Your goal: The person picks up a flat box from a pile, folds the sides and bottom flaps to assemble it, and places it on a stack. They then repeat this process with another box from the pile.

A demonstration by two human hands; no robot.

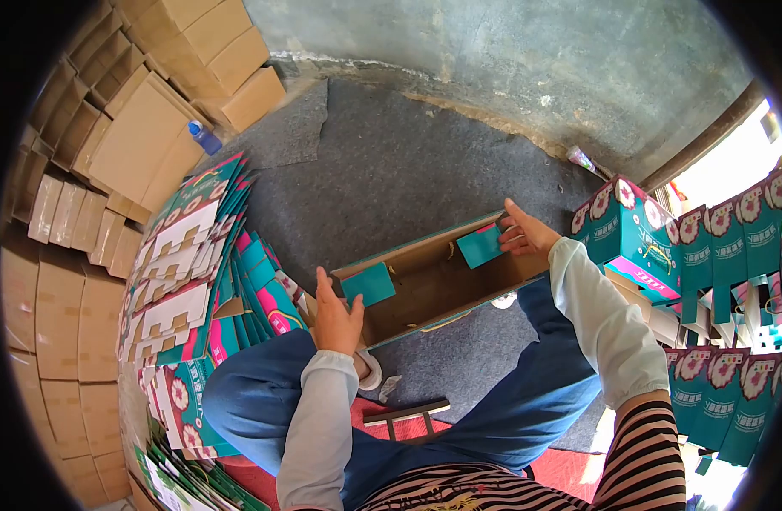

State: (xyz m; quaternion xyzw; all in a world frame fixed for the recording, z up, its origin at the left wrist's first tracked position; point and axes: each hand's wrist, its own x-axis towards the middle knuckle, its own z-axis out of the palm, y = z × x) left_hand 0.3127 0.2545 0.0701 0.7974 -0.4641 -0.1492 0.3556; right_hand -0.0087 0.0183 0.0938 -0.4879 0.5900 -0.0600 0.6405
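A long open-topped cardboard box (442,298), brown inside with teal edges, lies between my knees. Short teal flaps, a left one (370,285) and a right one (480,247), angle inward over its two ends. Against the left end, my left hand (336,317) has its fingers and thumb spread. My right hand (528,232) is at the opposite end, fingers apart, with its fingertips at the edge of the right flap. Neither hand is wrapped round anything. Yellow cord (446,321) shows along the near side of the box.
Flattened printed cartons (178,281) are piled at my left, beside stacked brown boxes (67,315). Made-up teal boxes (642,234) stand at my right. A blue bottle (205,138) is on the far left floor. The grey wall (493,60) is ahead.
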